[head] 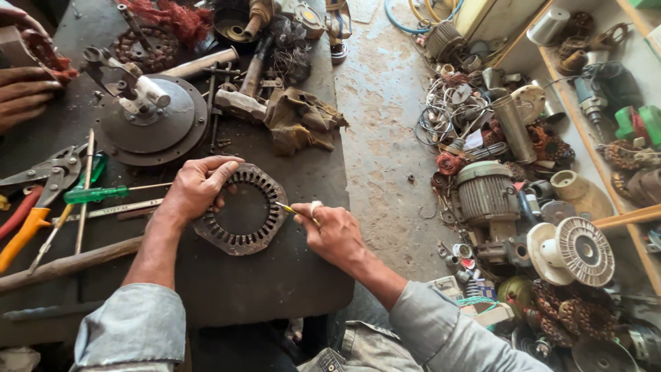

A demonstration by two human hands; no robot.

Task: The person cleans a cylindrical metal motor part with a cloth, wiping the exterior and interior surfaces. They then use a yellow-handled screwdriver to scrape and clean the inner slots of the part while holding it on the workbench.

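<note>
A rusty, slotted, ring-shaped steel stator core (241, 215) lies flat on the dark, grimy metal workbench (275, 275), and everything else is placed from it. The left hand (196, 187) rests on the ring's upper left rim, fingers curled over the edge and gripping it; the thumb side is hidden under the hand. The right hand (332, 233), just right of the ring, is clenched around a thin yellow-tipped tool (288, 209) whose point touches the ring's right rim. Most of the tool is buried in the fist, so its kind is hard to make out. A pale band sits on one finger there.

Left of the ring lie a green-handled screwdriver (93, 194), a pair of orange-handled pliers (31, 224) partly cut off by the frame edge, and a long wooden handle (69, 264). Above and left of the ring stands a round dark motor housing with a white shaft stub (151, 114). Above the ring a crumpled brown rag (299, 118) lies on the bench. At the far upper left another person's hand (21, 89) reaches in, mostly out of frame, and what it grasps is unclear.

Right of the ring, beyond the bench, the concrete floor (379, 138) carries a jumble of motor parts, among them a grey ribbed motor body (487, 193) and a cream fan cover (575, 251); the smaller pieces blur together.
</note>
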